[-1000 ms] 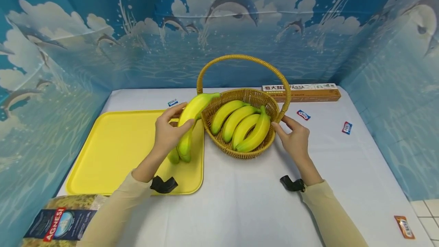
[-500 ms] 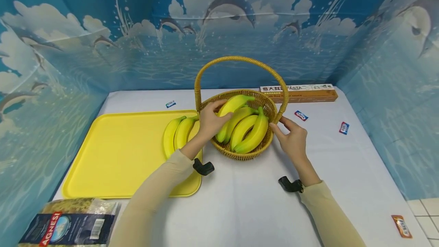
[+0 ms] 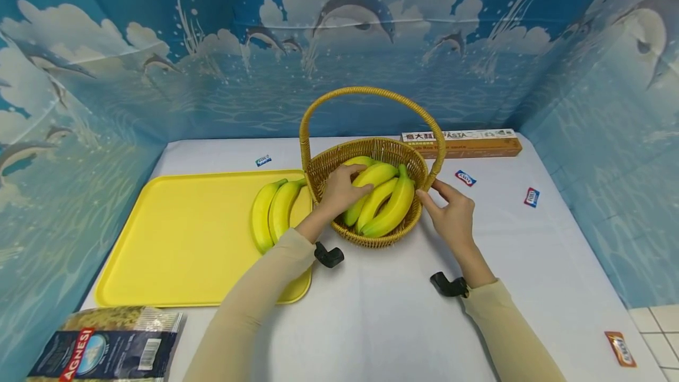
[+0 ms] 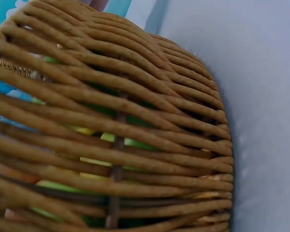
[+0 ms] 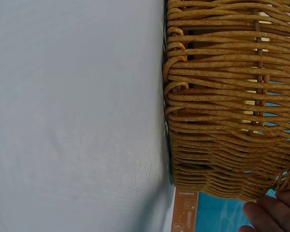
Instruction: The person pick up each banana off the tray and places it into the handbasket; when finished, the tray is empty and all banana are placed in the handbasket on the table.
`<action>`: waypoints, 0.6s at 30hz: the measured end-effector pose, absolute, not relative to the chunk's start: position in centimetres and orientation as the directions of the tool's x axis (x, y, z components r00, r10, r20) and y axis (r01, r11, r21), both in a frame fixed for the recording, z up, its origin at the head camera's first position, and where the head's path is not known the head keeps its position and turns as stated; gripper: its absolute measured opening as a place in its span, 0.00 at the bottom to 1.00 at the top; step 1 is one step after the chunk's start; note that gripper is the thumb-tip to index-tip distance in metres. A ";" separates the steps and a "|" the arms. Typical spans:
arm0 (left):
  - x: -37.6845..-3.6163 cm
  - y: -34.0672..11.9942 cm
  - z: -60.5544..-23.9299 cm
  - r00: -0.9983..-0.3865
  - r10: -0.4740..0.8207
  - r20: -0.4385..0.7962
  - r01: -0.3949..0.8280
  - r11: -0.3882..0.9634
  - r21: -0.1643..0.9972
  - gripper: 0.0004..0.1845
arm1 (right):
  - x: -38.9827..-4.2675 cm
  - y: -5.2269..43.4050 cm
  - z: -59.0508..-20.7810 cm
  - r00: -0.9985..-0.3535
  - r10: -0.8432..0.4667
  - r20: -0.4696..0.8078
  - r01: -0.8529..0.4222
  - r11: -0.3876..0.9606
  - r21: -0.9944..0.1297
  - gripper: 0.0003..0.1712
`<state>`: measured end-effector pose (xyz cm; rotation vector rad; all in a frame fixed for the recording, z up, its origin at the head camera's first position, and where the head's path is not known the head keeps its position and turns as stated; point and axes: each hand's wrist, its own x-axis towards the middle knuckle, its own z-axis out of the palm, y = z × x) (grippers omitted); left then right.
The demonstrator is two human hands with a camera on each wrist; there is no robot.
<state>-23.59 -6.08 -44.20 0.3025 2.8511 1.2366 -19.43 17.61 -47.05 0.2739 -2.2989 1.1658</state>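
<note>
Lower and a little further right than half a second ago, the left hand (image 3: 338, 192) and the held banana (image 3: 378, 174) have sunk into the wicker basket (image 3: 376, 241); the right hand (image 3: 455, 214) has stayed at its side.

Behind everything spreads a dolphin-printed curtain (image 3: 223, 93), and in front of it the white-covered bench (image 3: 371, 323). On its left lies the yellow tray (image 3: 175, 234). Just beside the tray's right edge stands the basket, upright, its handle (image 3: 372, 91) arching from side to side. A pasta bag (image 3: 103, 341) lies near left; a pasta box (image 3: 472, 147) lies behind the basket, toward the right.

The right hand grips the basket at the handle's right foot. The left hand is clamped on the held banana, thumb on the near side, fingers on the far side.

The relation that counts most, I judge: the held banana lies immediately right of the left palm, inside the basket, the left hand being the nearer. Its long axis runs rightward and slightly away, stem end pointing right; the opposite end is hidden. Other basket bananas (image 3: 395, 211) lie close against it. Left of that hand, the tray bananas (image 3: 263, 217) run near to far, stems at the far end.

Smallest, sachets (image 3: 465, 178) lie scattered on the bench.
</note>
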 end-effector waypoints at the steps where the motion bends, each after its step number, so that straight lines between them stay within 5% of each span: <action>1: -23.6 -6.1 -44.2 -0.979 0.194 0.060 0.178 0.677 0.714 0.27 | -19.4 17.6 -47.0 -0.832 0.062 0.551 -0.408 0.604 -0.684 0.21; 18: -21.3 -6.5 -42.8 -0.955 0.189 0.228 0.296 0.604 0.740 0.28 | -19.6 17.6 -46.9 -0.824 0.066 0.563 -0.418 0.599 -0.683 0.18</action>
